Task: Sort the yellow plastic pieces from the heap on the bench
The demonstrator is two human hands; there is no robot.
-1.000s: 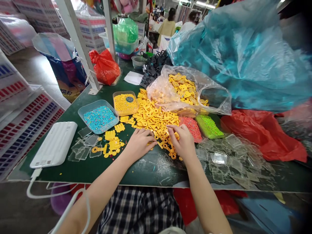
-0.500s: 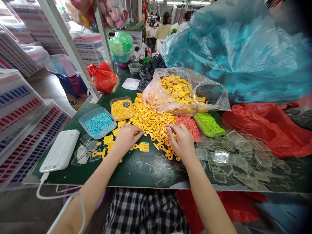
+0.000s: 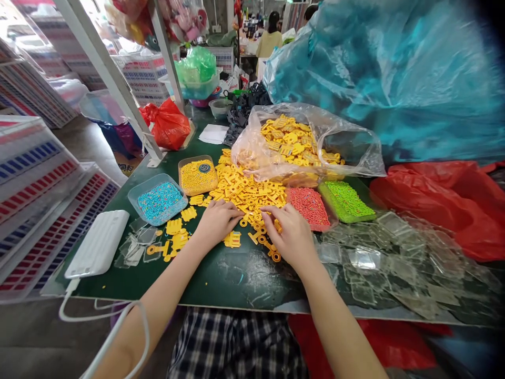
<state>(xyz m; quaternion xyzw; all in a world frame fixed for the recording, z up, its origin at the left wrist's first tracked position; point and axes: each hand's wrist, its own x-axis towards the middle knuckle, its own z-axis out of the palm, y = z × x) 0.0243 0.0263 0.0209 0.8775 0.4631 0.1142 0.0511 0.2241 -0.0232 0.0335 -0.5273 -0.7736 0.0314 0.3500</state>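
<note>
Left hand (image 3: pixel 218 221) and right hand (image 3: pixel 287 233) both palm-down, fingers curled loosely on the near edge of the yellow parts pile (image 3: pixel 246 192) on the green table (image 3: pixel 236 276), grip not discernible; blue bead tray (image 3: pixel 158 199) left, red bead tray (image 3: pixel 310 206) right.

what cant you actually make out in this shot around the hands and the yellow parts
Head view, the only one:
- Whatever is under the left hand and right hand: the palms cover the yellow parts there.
- The shape of single yellow parts: too small.
- The mark on the dark disc in the yellow bead tray: too small.
- The contents of the blue plastic bag: wrinkled film hides them.
</note>
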